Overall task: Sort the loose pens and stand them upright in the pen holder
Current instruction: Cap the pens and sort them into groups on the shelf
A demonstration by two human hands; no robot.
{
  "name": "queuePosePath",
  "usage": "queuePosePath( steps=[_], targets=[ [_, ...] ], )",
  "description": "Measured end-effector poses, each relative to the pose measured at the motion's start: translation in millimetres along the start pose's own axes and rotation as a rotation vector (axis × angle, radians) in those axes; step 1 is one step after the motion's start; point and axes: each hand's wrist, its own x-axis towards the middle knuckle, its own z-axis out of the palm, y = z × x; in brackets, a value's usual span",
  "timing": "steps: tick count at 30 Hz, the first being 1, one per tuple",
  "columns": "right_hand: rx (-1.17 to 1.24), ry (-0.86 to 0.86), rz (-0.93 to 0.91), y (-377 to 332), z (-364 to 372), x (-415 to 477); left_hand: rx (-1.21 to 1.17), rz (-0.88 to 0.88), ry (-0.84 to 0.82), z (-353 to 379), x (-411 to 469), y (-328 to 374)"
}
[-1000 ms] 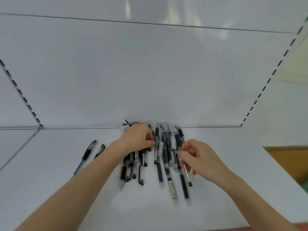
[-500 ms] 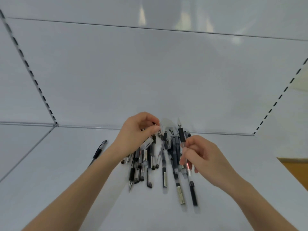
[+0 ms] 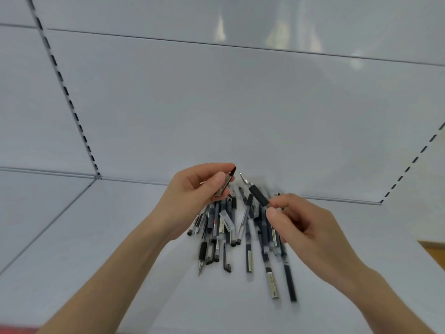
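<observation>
A heap of several loose black and clear pens (image 3: 243, 235) lies on the white shelf (image 3: 120, 237), below and between both hands. My left hand (image 3: 195, 191) is raised above the heap and pinches a small dark pen cap (image 3: 225, 185) between thumb and fingers. My right hand (image 3: 298, 225) holds an uncapped pen (image 3: 257, 195) by its barrel, its black grip and metal tip pointing up-left toward the cap. Cap and tip are a short gap apart. No pen holder is in view.
The white back wall (image 3: 240, 104) of the shelf rises just behind the pens, with slotted uprights at the left (image 3: 69, 102) and right (image 3: 409, 165). A wooden surface (image 3: 435, 251) shows at the far right edge.
Both hands have lifted off the heap. My left hand came up with a cap, my right hand raised a pen and tilted its tip toward the cap. The camera has tilted and shifted.
</observation>
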Motion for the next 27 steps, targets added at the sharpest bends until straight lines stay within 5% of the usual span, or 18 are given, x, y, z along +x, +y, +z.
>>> queuePosePath(
  steps=[27],
  targets=[
    [-0.027, -0.108, 0.011, -8, 14, -2, -0.020, -0.025, 0.156, -6, 3, 0]
  ],
)
